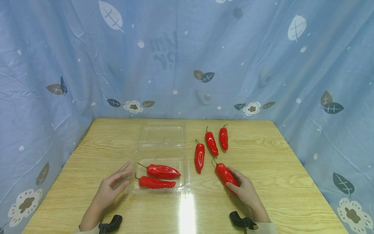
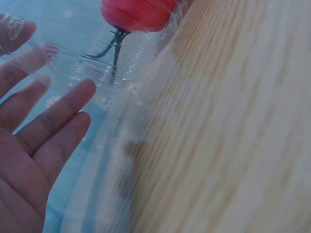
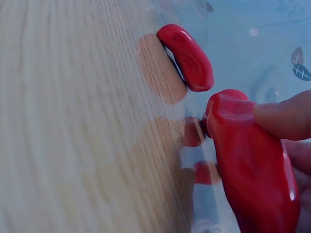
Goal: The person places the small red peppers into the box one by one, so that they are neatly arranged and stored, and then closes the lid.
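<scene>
My right hand (image 1: pixel 244 191) pinches a glossy red chili pepper (image 1: pixel 224 173) between thumb and fingers, its green stem pointing away from me. Close up in the right wrist view, the thumb presses on the side of that pepper (image 3: pixel 252 160). A clear plastic clamshell box (image 1: pixel 187 162) lies with its lid folded back; two red peppers sit side by side in its near half, the farther one (image 1: pixel 163 171) and the nearer one (image 1: pixel 156 182). Beside the box's left edge is my left hand (image 1: pixel 112 187), fingers extended and holding nothing. In the left wrist view its fingertips overlap the clear plastic (image 2: pixel 73 65).
Three more red peppers lie right of the box: one close beside it (image 1: pixel 199 157), another farther back (image 1: pixel 211 143) and a third at the back right (image 1: pixel 223 138). They rest on a wood-grain table (image 1: pixel 263 146). A blue patterned curtain (image 1: pixel 181 91) surrounds the table's back and sides.
</scene>
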{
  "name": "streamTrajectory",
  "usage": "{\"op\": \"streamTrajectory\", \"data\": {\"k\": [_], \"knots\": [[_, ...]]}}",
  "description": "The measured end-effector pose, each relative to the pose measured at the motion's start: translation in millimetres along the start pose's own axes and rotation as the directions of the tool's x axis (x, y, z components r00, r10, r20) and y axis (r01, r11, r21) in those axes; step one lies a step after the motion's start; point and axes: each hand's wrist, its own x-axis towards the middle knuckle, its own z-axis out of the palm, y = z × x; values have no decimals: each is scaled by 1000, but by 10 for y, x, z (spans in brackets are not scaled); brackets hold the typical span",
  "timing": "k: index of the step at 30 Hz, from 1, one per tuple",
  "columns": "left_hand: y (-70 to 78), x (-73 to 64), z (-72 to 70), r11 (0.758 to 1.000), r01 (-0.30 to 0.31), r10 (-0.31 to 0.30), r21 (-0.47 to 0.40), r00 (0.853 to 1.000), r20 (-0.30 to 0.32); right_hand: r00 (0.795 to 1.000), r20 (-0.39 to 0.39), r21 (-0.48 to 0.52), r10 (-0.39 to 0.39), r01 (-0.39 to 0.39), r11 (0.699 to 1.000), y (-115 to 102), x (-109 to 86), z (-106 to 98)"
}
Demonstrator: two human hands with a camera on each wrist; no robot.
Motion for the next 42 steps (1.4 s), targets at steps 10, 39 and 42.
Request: {"op": "streamTrajectory", "data": {"k": [10,39,42], "knots": [[8,3,-2,1000,16,-16,-6,1000,7,999,-47,24,-15,17,1000,-23,-7,-8],[35,3,4,1000,3,-4,18,1000,4,995,69,188,-74,60,980,-191,85,70],[31,1,-2,1000,-1,1,21,1000,0,990,92,186,-104,85,979,-233,120,83]]}}
